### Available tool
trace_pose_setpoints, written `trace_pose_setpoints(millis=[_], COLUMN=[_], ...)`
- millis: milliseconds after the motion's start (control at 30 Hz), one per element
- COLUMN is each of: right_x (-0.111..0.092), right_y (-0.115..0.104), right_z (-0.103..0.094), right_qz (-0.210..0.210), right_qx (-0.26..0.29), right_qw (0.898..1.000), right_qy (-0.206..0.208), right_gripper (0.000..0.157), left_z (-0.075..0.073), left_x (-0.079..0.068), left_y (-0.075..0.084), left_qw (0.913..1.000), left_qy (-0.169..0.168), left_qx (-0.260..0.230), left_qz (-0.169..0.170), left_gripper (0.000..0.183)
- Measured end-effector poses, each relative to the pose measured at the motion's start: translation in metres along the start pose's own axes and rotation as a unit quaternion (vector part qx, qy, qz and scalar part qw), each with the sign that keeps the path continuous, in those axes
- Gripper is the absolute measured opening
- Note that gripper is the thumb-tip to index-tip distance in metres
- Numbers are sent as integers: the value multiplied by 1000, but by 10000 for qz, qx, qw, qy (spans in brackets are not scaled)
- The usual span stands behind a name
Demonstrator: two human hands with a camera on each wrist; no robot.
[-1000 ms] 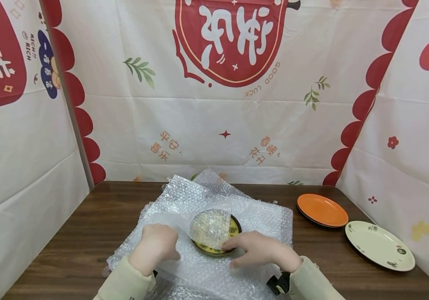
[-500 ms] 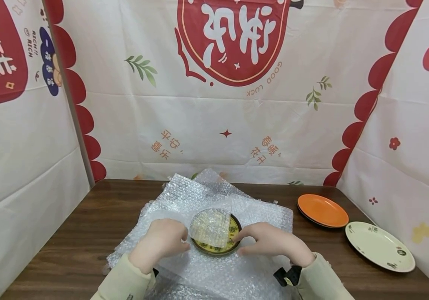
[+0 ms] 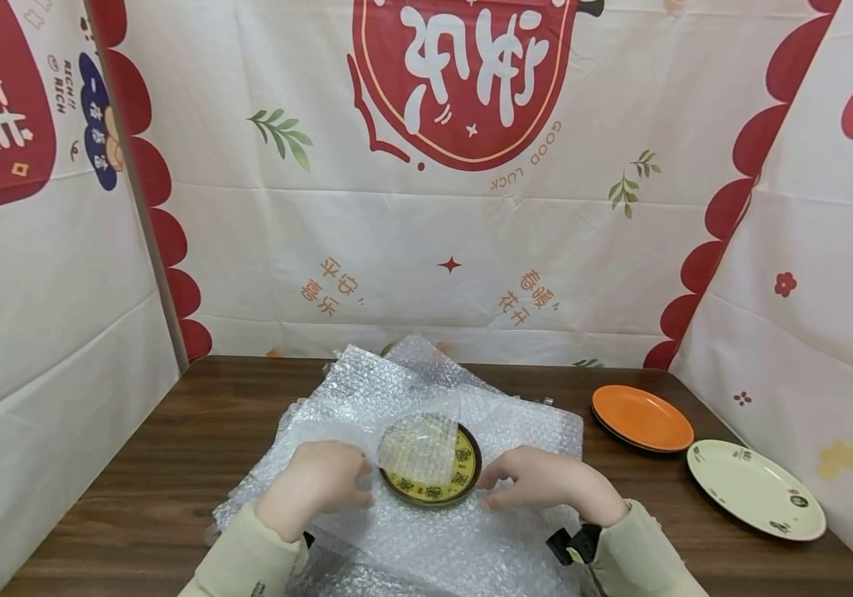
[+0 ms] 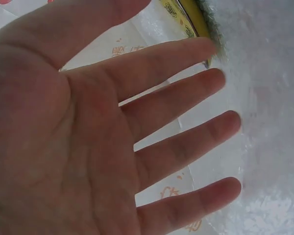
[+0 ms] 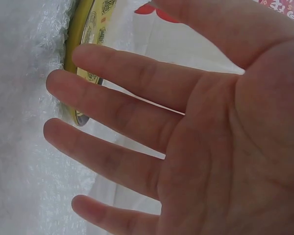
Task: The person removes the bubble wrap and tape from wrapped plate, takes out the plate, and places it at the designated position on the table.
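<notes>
A round yellow plate (image 3: 433, 492) with a dark rim and printed marks lies on the bubble wrap (image 3: 516, 414). A flap of the wrap covers its upper left part. My left hand (image 3: 325, 481) is just left of the plate, fingers spread and relaxed, holding nothing. On the plate's other side, my right hand (image 3: 549, 482) stays beside the rim with its fingers loosely extended. In the right wrist view, fingertips overlap the plate's yellow edge (image 5: 76, 29); whether they touch it I cannot tell. The left wrist view shows the plate's edge (image 4: 198, 19) beyond the index finger.
Several bubble wrap sheets are piled at the middle of the dark wooden table (image 3: 142, 481). At right stand an orange plate (image 3: 642, 417), with a dark edge under it, and a pale oval plate (image 3: 754, 489). Printed cloth walls (image 3: 396, 232) enclose the back and sides.
My right hand has lifted off the plate's face and shifted right, beside the rim. My left hand has moved right, closer to the plate. The plate and wrap look unmoved.
</notes>
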State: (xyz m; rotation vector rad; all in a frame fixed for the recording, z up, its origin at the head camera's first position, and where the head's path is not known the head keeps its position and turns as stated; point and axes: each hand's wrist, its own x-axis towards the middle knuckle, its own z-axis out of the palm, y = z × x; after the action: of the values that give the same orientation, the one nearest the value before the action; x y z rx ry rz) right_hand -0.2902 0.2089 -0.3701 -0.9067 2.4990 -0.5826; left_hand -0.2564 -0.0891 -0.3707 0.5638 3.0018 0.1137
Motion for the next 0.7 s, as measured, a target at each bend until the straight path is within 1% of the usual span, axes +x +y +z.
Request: trace_pose_setpoints(millis=[100,167,300,467,700], right_x=[0,0,0,-1,0], right_y=[1,1,0,2,4], right_z=[0,1,2,2,1], right_qz=[40,54,69,137,61], right_qx=[37,40,59,97,21], right_qw=[10000,10000,9999,9999,10000], right_qy=[-30,-38,-43,-40,17], right_gripper=[33,34,34,32,36], left_z=[-1,0,3,8,14], left_x=[1,2,5,10,16], left_y=[-2,-4,-12,-22,-34], left_qw=[10000,10000,9990,9963,9945], left_qy=[-30,-14,97,117,10], left_qx=[33,-91,-424,-785,-905], left_qz=[41,21,-139,-336,-532], left_gripper=[49,60,78,89,87])
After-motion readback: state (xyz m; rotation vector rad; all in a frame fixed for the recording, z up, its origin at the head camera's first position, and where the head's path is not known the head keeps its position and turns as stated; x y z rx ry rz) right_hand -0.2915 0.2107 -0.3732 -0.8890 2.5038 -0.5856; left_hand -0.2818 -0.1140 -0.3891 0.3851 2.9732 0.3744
